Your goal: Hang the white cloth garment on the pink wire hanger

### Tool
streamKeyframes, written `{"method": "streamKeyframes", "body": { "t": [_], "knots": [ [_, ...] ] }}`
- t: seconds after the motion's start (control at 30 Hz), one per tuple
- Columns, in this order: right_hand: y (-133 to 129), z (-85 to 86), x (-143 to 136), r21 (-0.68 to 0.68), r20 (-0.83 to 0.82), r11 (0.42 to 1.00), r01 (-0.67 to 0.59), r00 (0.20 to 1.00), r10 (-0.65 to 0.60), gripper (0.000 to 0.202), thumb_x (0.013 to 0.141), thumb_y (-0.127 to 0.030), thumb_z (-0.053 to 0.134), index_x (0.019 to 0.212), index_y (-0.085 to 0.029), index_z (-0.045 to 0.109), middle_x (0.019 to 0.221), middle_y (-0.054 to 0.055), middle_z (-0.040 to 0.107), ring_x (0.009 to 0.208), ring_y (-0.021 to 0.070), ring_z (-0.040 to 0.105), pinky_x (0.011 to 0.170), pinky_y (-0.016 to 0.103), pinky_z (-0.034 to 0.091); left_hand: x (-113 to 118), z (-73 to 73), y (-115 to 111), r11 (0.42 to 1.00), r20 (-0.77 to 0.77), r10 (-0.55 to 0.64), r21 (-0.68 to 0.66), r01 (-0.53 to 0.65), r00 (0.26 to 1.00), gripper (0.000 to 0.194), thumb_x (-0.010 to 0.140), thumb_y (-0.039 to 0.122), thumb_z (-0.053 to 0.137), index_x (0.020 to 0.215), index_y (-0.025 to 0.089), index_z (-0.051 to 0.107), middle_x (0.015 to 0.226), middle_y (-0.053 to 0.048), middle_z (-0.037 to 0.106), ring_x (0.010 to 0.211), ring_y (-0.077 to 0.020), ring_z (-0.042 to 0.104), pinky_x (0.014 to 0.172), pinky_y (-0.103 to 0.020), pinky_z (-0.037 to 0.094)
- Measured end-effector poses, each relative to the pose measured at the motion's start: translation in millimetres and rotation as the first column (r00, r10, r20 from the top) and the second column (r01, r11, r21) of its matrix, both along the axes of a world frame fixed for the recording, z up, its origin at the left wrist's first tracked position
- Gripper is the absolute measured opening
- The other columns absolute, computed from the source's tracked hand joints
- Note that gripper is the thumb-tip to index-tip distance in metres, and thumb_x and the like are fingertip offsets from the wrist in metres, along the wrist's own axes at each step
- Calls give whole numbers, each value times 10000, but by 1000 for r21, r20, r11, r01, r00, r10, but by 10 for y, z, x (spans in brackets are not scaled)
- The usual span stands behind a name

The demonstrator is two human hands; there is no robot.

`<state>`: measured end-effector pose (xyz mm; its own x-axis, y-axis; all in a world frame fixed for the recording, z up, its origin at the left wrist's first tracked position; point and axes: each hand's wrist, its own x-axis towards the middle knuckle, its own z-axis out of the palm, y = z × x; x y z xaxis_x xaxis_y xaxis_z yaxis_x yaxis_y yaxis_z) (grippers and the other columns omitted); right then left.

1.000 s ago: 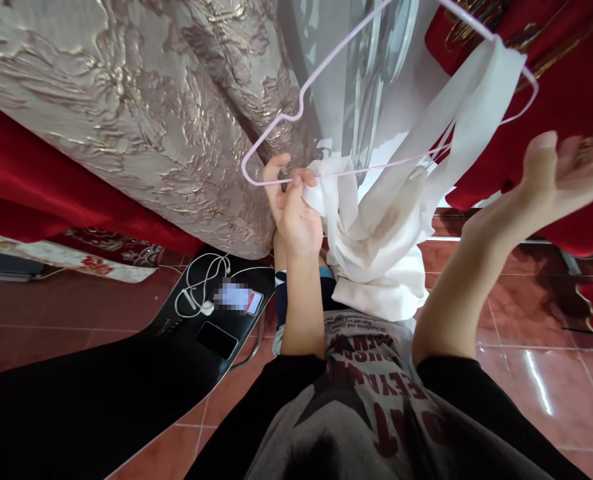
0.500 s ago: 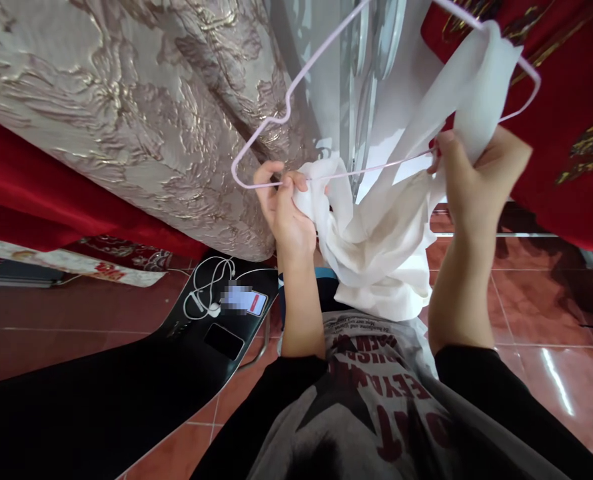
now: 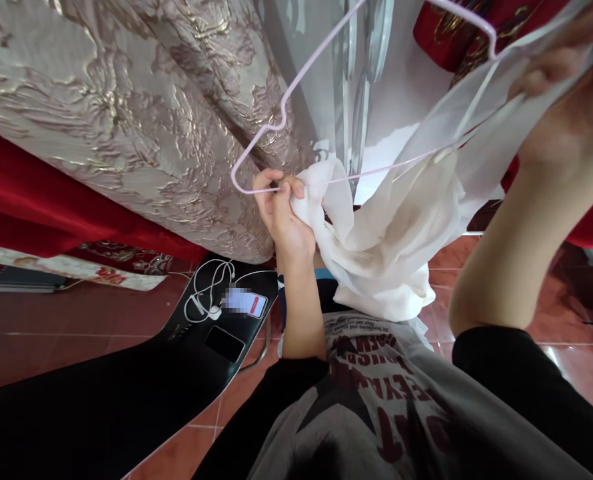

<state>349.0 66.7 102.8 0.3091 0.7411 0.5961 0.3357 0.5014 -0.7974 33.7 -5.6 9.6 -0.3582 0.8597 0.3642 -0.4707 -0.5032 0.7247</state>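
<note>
My left hand [image 3: 289,223] is closed round the lower bar of a pale pink clothes hanger [image 3: 321,55], near its left corner. A gathered fold of thin white cloth [image 3: 386,243] is bunched right against those fingers. The cloth drapes down in loose folds toward my lap, and its sheer part stretches up to the right over the hanger. At the upper right my right hand [image 3: 564,107], smeared by motion, has its fingers curled on that sheer part. Cloth and hand hide the hanger's right end, and the hook is out of view.
Shiny embossed beige fabric [image 3: 176,120] hangs at the left, above red cloth [image 3: 51,193]. Two phones, one lit [image 3: 249,301] and one dark [image 3: 225,343], and white earphones [image 3: 199,303] lie on a black seat [image 3: 126,373]. Red fabric hangs at the right; the floor is tiled.
My right hand has moved up and to the right, drawing the white cloth out across the hanger's right end. My left hand keeps its place on the bar.
</note>
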Motion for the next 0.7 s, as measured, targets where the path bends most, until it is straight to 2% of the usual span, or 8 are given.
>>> {"method": "streamKeyframes", "body": {
  "t": [0.07,0.17,0.23,0.37,0.47,0.57,0.63,0.7],
  "knots": [
    [-78,-137,-108,-153,-346,986,-65,938,8,617,975,-131,98,585,-88,573,717,-65,670,491,-68,377,523,336,241,-1,14,-12,1000,-9,15,4,-15,1000,270,889,407,662,1018,297,452,711,22,412,623,-176,447,554,-294,451],
    [-308,-144,-535,-118,-773,993,-20,629,-79,442,1024,-159,246,816,-137,635,558,-79,409,397,-27,148,403,203,125,-34,30,-16,1000,2,18,17,-18,1000,231,909,378,655,1011,290,467,709,23,405,623,-172,451,554,-287,459],
    [-424,-16,-792,-86,-806,996,-39,590,-47,380,1031,-141,267,899,-128,622,579,-81,352,389,-8,162,377,179,108,-60,36,-13,1000,-7,22,19,-22,1000,214,917,366,655,1000,286,474,701,19,410,637,-177,465,569,-288,467],
    [-398,321,-933,-94,-689,969,-230,718,103,404,988,-15,221,977,-92,618,622,-41,482,434,30,338,398,179,192,-71,38,-15,1000,-7,19,14,-19,1000,188,919,319,645,991,284,476,693,16,415,647,-181,468,562,-283,466],
    [-273,449,-794,-69,-811,980,-186,582,53,501,992,-20,88,884,-142,562,747,-45,593,440,17,301,383,156,214,-49,38,-22,1000,9,22,8,-22,1000,178,913,293,625,999,280,470,692,24,411,630,-167,451,547,-266,463],
    [-261,392,-612,-66,-922,998,-16,384,-54,553,998,-97,-15,784,-168,489,803,-54,587,416,1,218,349,128,178,-36,43,-22,1000,29,20,7,-20,999,152,930,273,607,994,267,469,689,25,418,637,-154,454,552,-245,469],
    [-338,259,-561,-70,-919,991,110,379,-107,490,1033,-150,80,736,-170,469,712,-49,520,393,-6,165,337,130,134,-32,41,-11,1000,43,16,-8,-16,999,142,950,263,608,988,262,472,687,25,420,649,-150,472,570,-241,484],
    [-445,88,-627,-30,-877,983,182,467,-113,452,1043,-149,184,749,-156,526,633,-51,473,369,-15,163,339,145,115,-28,33,6,1000,56,18,-26,-16,998,148,955,261,621,981,261,476,688,25,426,652,-150,485,577,-241,495]
  ]
}}
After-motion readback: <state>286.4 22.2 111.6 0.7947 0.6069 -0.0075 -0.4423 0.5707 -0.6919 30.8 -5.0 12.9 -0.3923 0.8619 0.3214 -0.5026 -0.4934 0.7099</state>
